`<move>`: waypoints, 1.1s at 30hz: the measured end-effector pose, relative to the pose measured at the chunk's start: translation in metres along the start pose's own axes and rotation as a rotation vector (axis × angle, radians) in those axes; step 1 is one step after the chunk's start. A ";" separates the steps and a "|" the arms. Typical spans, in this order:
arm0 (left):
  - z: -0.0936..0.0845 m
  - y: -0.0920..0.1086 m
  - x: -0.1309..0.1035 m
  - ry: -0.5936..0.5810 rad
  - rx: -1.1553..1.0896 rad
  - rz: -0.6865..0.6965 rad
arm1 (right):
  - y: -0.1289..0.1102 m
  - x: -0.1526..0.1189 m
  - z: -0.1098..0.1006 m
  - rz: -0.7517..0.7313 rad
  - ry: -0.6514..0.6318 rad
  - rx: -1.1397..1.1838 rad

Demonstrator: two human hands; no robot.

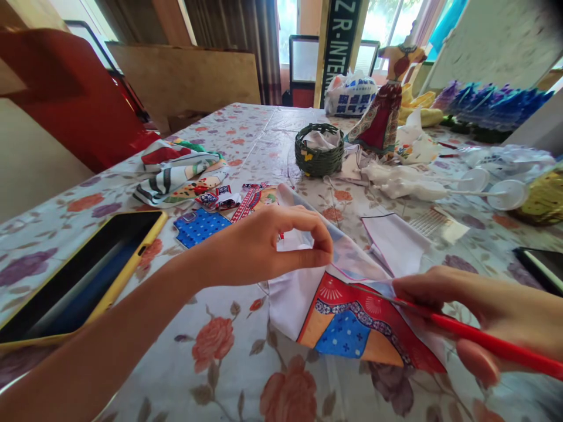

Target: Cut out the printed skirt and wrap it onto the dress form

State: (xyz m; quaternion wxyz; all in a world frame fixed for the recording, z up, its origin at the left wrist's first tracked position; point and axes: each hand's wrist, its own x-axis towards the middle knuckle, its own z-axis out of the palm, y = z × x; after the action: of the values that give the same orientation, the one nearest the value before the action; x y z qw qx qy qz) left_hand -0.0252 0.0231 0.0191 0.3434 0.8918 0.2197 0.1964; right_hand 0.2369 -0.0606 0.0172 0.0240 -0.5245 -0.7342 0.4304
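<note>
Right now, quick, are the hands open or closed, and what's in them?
Left hand: closed in a pinch, apparently on the printed cloth.
Right hand: closed, holding a red-handled tool.

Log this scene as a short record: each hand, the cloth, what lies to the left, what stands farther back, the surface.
Left hand: thumb and forefinger together at the printed cloth; grip on it unclear
Right hand: holds a red-handled tool, its thin tip over the cloth
Cloth print: red, blue and orange, with white beside it
Left side: phone in a yellow case, screen dark
Farther back: green woven basket, figure in a red skirt
Surface: floral tablecloth
</note>
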 end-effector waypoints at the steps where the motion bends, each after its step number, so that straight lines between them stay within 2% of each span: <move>1: 0.000 0.000 0.000 0.000 0.009 -0.008 | 0.000 0.000 0.000 -0.001 -0.007 0.017; 10: 0.000 -0.002 0.001 -0.019 0.004 -0.068 | 0.026 -0.003 0.004 0.149 -0.004 0.245; 16: -0.001 -0.003 0.001 -0.021 0.009 -0.044 | 0.019 -0.005 0.005 0.169 -0.017 0.360; 20: -0.001 -0.003 0.001 -0.025 0.010 -0.044 | 0.015 -0.005 0.005 0.199 0.008 0.297; 29: -0.001 -0.004 0.000 -0.021 0.016 -0.042 | 0.010 -0.001 0.004 0.174 -0.021 0.250; 33: -0.002 -0.004 0.000 -0.017 0.019 -0.043 | 0.006 0.002 0.003 0.193 0.025 0.221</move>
State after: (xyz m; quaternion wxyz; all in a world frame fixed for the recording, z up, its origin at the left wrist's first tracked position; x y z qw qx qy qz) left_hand -0.0269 0.0265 0.0175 0.3410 0.8917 0.2379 0.1790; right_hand 0.2392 -0.0607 0.0105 0.0491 -0.5922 -0.6280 0.5025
